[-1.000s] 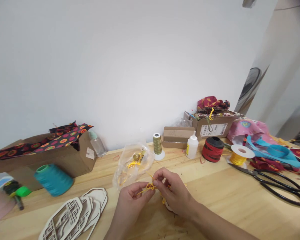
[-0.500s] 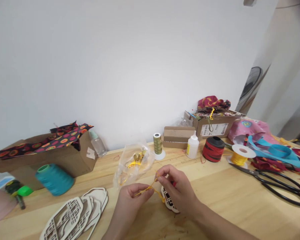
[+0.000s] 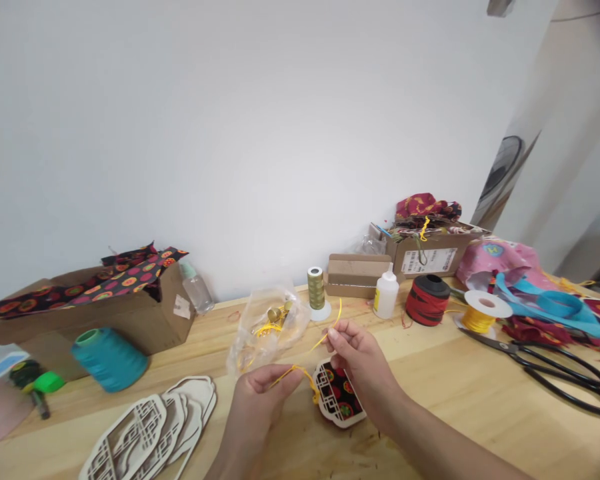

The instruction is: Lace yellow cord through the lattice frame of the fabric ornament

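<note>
A yellow cord [image 3: 309, 380] is tied to the left edge of a white lattice-framed ornament [image 3: 339, 393] with black, patterned fabric inside. My left hand [image 3: 265, 393] pinches the cord left of the ornament. Above the ornament, my right hand [image 3: 355, 350] is closed on another stretch of the cord, and a free end sticks up past its fingertips. The ornament's right edge is partly hidden by my right hand.
Lattice frames [image 3: 150, 427] lie at the left, near a teal spool [image 3: 109, 360]. Behind my hands are a plastic bag [image 3: 250, 327], an olive spool [image 3: 315, 290] and a glue bottle [image 3: 386, 295]. Black-handled scissors [image 3: 555, 367] lie at the right.
My right hand has drawn slightly up and away from my left, and a cord end now stands above it. More of the ornament is exposed.
</note>
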Available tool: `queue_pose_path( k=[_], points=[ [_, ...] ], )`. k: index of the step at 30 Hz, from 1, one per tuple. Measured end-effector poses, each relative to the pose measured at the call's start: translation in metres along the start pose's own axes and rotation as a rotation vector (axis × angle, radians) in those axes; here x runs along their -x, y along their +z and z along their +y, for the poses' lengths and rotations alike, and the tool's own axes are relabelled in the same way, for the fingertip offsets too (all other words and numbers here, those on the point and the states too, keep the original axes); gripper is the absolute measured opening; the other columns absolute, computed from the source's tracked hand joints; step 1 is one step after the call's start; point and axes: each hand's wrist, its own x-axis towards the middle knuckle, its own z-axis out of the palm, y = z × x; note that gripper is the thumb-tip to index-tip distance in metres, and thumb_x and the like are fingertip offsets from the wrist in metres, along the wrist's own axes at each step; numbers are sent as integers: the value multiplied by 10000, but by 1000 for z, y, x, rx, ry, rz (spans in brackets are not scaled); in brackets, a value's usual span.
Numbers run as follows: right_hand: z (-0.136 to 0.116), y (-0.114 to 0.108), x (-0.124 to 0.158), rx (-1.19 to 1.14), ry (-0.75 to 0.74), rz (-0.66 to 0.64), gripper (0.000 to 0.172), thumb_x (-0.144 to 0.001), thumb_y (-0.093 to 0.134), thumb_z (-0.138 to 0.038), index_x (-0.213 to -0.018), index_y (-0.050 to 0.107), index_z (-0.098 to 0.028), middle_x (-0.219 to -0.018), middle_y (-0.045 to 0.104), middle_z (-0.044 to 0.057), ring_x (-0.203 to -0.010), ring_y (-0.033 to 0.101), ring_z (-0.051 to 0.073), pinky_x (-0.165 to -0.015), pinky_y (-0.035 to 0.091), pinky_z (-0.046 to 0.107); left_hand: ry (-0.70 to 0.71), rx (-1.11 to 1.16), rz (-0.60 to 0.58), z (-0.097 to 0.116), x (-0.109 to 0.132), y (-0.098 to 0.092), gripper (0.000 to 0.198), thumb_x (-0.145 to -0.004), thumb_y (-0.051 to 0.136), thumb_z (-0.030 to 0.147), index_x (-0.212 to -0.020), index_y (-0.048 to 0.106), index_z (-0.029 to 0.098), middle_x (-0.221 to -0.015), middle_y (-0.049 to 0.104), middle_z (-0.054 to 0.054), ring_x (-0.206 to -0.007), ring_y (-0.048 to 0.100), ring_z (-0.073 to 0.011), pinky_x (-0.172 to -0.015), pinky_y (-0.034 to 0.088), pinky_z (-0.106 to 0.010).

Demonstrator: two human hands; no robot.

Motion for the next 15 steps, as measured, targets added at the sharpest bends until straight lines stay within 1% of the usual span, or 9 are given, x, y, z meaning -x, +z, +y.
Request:
queue_pose_path(
  k=[2,5,8,10,12,15],
  points=[
    [3,-1,-2,-35,30,-9,176,-693,567,-318,-650,502,-161,-582,484,-41,-461,393,49,-428,314,154,-1,40,-23,-1,0,0,240,-471,704,331,-560,619,125,-295,241,129,-308,119,-4,-335,53,-161],
    [5,-2,-3,-43,33,-7,160,-698,567,-311,-673,513,-162,-615,512,-28,-542,428,66,-469,354,150,30,114,-82,-3,1,-2,200,-539,660,313,-585,616,124,-322,188,133,-331,91,-15,-345,48,-175],
    [4,-3,-2,-34,45,6,155,-694,572,-304,-679,511,-163,-626,520,-26,-553,429,67,-471,363,148,49,153,-135,-4,2,-4,202,-611,605,305,-512,570,132,-343,137,132,-349,68,-29,-349,49,-188],
    [3,-3,-2,-34,52,8,159,-684,580,-307,-672,510,-164,-619,518,-30,-539,429,65,-467,363,152,57,147,-129,-4,3,-4,250,-634,590,295,-453,512,142,-355,130,129,-359,59,-33,-351,50,-192],
    [1,-2,-2,-22,56,11,158,-679,583,-307,-670,509,-168,-614,518,-35,-518,429,63,-459,356,154,59,121,-109,-4,2,-4,271,-640,587,302,-440,488,147,-361,130,127,-365,55,-36,-354,47,-193],
    [-3,0,-1,22,53,18,164,-680,580,-310,-663,503,-166,-601,517,-39,-469,420,56,-435,333,160,42,37,-88,-4,1,-2,244,-619,599,344,-497,541,141,-363,139,125,-370,64,-37,-362,36,-193]
  ],
)
